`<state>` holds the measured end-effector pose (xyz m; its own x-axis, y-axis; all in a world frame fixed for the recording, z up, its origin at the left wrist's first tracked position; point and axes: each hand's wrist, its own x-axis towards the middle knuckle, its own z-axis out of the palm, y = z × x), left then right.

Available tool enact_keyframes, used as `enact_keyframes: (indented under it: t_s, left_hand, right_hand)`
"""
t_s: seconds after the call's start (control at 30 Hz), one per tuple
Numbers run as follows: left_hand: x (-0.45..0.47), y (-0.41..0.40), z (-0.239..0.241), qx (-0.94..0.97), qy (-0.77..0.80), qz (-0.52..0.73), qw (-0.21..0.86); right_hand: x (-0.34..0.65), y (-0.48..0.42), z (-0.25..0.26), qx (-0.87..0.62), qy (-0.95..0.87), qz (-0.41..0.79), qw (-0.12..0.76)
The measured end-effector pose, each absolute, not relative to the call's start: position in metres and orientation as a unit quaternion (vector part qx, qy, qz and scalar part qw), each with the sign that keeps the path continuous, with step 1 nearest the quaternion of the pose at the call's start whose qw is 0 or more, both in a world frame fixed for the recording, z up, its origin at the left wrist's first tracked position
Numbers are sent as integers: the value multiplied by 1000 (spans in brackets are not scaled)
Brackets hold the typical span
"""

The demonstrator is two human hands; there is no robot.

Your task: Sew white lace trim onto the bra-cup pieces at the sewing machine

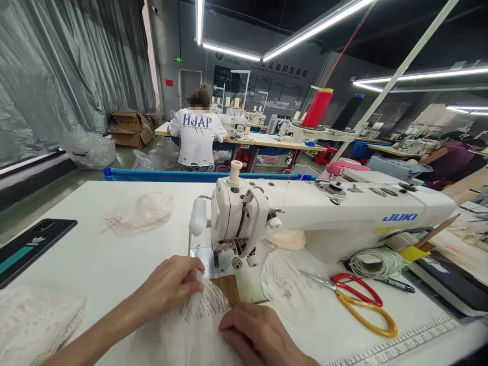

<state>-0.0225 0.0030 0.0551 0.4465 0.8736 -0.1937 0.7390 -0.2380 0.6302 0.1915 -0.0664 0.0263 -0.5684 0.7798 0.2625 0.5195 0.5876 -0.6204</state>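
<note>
A white Juki sewing machine [305, 213] stands on the white table [95, 254]. White lace fabric [198, 315] lies in front of its needle plate [208, 259]. My left hand [170, 284] presses on the lace just left of the presser foot, fingers curled down onto it. At the bottom edge my right hand [255, 338] lies on the near part of the lace, its fingers bent and pinching the fabric.
Scissors with red and yellow handles [358, 300] lie right of the needle. More lace pieces [141, 213] and a dark phone [30, 246] sit to the left. A coil of white cord [375, 262] rests near the machine base. Other people work at tables behind.
</note>
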Motion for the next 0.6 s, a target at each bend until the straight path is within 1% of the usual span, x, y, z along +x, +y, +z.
enact_keyframes:
  t_s: [0.13,0.27,0.33,0.4,0.53,0.6]
  left_hand:
    - [-22,-4,53,800,547,29,245]
    - [-25,-9,54,793,580,-37,184]
    - [-27,-11,52,799,580,-47,155]
    - [-29,-11,50,804,572,-20,162]
    - [-33,-10,46,793,549,73,253]
    - [-33,-9,47,786,552,96,263]
  right_hand:
    - [199,-70,24,-365,-859,232,275]
    - [200,-64,18,-347,-870,209,282]
    - [200,-60,14,-332,-879,189,285]
    - [201,-59,15,-317,-884,169,299]
    - [206,-65,30,-356,-851,153,354]
    - [207,-68,41,-381,-841,153,352]
